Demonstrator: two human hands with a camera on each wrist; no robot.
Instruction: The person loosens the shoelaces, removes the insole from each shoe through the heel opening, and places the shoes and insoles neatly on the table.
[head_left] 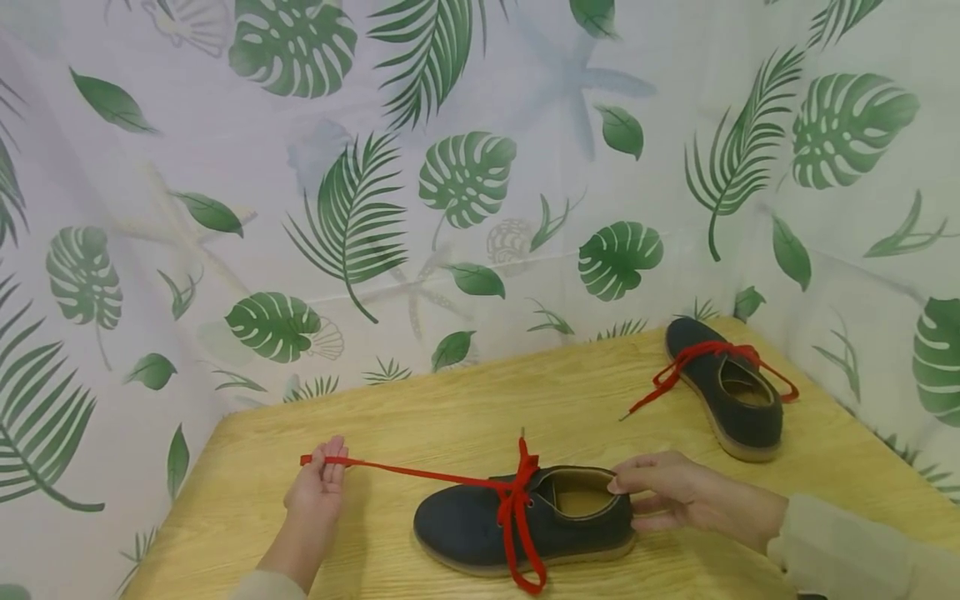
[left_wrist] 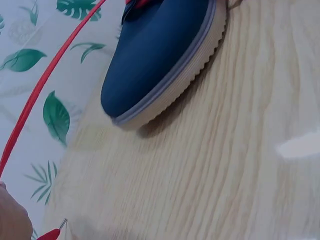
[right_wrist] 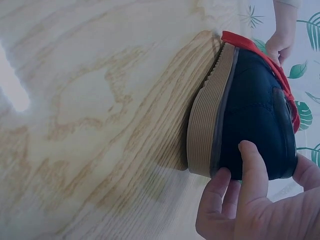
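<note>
A dark navy shoe point(head_left: 465, 525) lies sole down on the wooden table, toe toward the left. Red shoelace point(head_left: 420, 473) is knotted over its tongue, with a loop hanging down the near side. My left hand point(head_left: 315, 492), left of the toe, holds one lace end, which runs nearly straight from the knot. In the left wrist view, the lace point(left_wrist: 38, 90) crosses the upper left, and a metal lace tip point(left_wrist: 63, 223) shows below. My right hand point(head_left: 686, 493) grips the heel. Seen from the right wrist, its fingers point(right_wrist: 254, 172) touch the heel's side above the ridged tan sole point(right_wrist: 206, 120).
A matching navy shoe point(head_left: 761, 429) with tied red laces point(head_left: 708, 347) rests at the table's back right. Behind the wooden table point(head_left: 480, 408) hangs a white cloth point(head_left: 525, 292) printed with green leaves, which also runs along both sides.
</note>
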